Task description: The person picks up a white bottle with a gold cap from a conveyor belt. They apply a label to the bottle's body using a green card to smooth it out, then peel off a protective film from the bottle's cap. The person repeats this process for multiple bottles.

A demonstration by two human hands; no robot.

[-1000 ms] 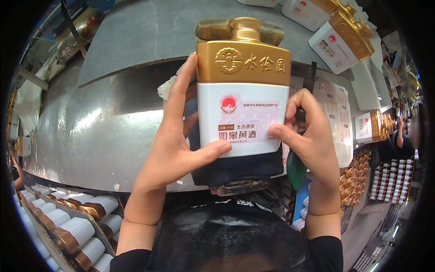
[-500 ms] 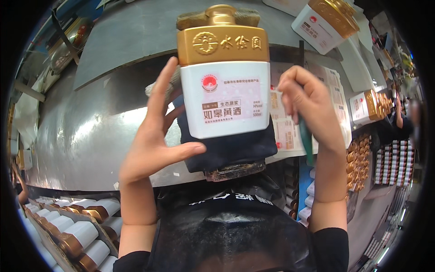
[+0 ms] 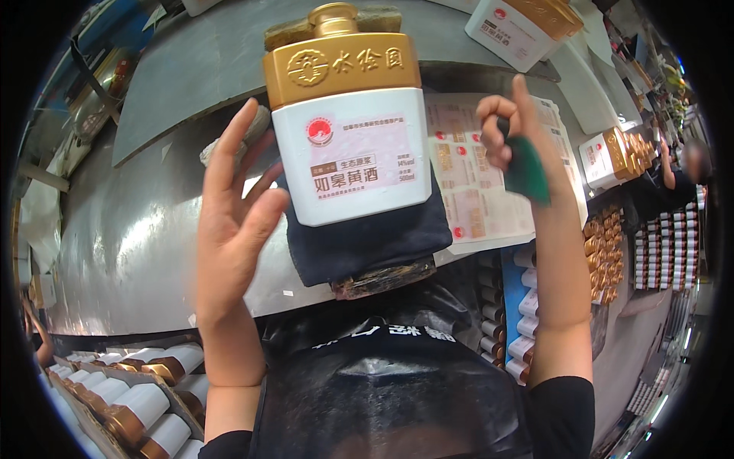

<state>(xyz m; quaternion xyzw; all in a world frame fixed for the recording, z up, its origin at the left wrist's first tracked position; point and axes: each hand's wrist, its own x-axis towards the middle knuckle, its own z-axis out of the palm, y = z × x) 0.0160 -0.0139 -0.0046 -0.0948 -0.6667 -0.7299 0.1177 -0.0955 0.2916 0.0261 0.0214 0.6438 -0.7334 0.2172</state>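
1. The gold-shouldered white bottle [image 3: 367, 210] lies label side up, its base toward the person, between the two hands: just right of the left fingers and left of the right fingers, apart from the latter.
2. A pink label [image 3: 375, 141] sits on its front face, looking fairly flat; whether any edge lifts is too small to tell.
3. The left hand [image 3: 231, 222] is open, fingers spread and thumb apart, gripping nothing; whether the farther fingertips touch the bottle's side cannot be told.
4. The right hand [image 3: 531, 126] has its lower fingers curled around a green scraper [image 3: 527, 176], one digit pointing up, with nothing pressed against the label.
5. The step in hand seems to be a gap between smoothing strokes, the label being in place; a further stroke would call for steadying with the left fingers and bringing the blade leftward, flat.
6. Beneath the bottle, right of the left thumb, is a dark cloth [image 3: 375, 249].
7. Left of the right fingers and below them spreads a label sheet [image 3: 478, 241].
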